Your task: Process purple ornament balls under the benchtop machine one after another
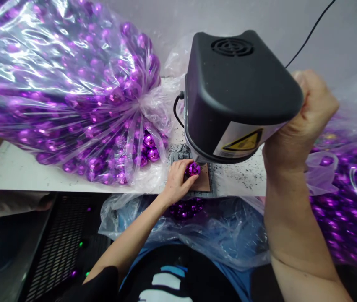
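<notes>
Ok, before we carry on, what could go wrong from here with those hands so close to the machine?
The left hand holds the purple ball close by the black machine, which bears a warning label; fingers might get pinched or hurt if it moved. 
The ball is round, so with a looser grip it could roll off the brown board. 
Dark scraps litter the tabletop and might stick to it.

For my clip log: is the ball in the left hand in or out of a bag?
Out: the left hand holds the purple ball over the brown pad, and no plastic shows around it.
</notes>
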`<state>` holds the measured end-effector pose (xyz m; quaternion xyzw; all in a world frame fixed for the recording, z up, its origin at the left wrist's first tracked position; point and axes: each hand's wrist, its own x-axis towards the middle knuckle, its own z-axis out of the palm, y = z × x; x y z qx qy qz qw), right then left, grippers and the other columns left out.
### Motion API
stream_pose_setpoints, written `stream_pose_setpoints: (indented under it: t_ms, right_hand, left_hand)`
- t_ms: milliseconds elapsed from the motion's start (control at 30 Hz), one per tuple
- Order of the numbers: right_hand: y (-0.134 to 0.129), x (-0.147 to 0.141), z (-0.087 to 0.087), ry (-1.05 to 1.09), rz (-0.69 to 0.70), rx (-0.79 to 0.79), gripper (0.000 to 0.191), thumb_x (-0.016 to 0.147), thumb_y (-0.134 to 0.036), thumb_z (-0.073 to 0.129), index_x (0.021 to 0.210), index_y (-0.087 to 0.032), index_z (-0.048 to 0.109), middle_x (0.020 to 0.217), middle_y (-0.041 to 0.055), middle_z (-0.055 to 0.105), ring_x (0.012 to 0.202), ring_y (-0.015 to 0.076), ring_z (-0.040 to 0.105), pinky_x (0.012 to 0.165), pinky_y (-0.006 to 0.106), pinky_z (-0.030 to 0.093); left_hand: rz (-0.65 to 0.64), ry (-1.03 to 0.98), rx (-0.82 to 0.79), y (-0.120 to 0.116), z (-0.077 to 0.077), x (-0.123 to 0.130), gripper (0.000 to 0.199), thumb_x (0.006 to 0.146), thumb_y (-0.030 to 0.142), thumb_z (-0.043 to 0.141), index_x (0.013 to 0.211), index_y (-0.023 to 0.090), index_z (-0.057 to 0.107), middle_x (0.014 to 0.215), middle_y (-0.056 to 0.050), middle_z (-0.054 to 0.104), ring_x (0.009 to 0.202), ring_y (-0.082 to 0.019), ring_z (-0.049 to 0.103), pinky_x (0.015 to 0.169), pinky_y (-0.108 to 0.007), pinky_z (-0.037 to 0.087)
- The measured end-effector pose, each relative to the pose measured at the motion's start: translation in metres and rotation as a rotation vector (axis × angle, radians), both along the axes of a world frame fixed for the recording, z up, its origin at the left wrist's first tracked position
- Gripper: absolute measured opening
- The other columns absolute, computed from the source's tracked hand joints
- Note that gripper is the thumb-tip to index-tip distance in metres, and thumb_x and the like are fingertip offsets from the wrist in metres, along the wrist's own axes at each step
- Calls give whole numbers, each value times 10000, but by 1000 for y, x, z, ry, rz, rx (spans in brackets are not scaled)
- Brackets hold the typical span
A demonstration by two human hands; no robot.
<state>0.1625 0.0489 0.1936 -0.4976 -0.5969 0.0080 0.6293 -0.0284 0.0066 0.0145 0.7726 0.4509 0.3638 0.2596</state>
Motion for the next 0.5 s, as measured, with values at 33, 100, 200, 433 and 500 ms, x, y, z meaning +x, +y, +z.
stream_pose_setpoints:
  t_ms: [33, 100, 200, 433, 500]
  right_hand:
    - [0, -1, 0, 3, -3, 2, 558, 913, -566, 376, 635, -122, 185, 623, -25, 218, 604, -31, 251, 611, 190, 179]
    - [0, -1, 0, 12, -8, 6, 556, 914, -566, 370, 636, -120, 188, 621, -26, 215, 605, -32, 252, 614, 192, 177]
    - [0, -2, 0, 24, -5, 10, 553, 915, -564, 370, 637, -120, 194, 616, -27, 215, 596, -32, 248, 607, 199, 170]
    - [-2, -1, 0, 12, -2, 7, 541, 922, -546, 374, 638, -107, 233, 613, -28, 253, 602, -42, 280, 613, 190, 198]
    - [-2, -1, 0, 15, -2, 3, 538, 922, -546, 368, 638, -101, 264, 616, -27, 262, 600, -43, 284, 614, 187, 204]
  left_hand:
    - [11, -3, -9, -1, 1, 3, 367, 932, 371, 563, 1252, 196, 517, 1238, -98, 612, 1137, -244, 543, 982, -396, 417]
    - [55, -6, -30, -3, 1, 9, 346, 925, 368, 563, 1224, 201, 515, 1195, -90, 621, 1106, -242, 552, 978, -406, 415]
    - [117, 13, -31, -4, -1, 19, 390, 882, 395, 628, 1205, 210, 511, 1140, -80, 631, 1116, -259, 543, 1032, -449, 375]
    - [116, 113, 53, -5, -3, 19, 367, 901, 382, 618, 1203, 200, 513, 1151, -89, 628, 1144, -267, 527, 1120, -498, 270]
    - [106, 131, 64, -4, -4, 17, 364, 899, 386, 618, 1199, 204, 520, 1136, -84, 632, 1124, -266, 536, 1124, -507, 260]
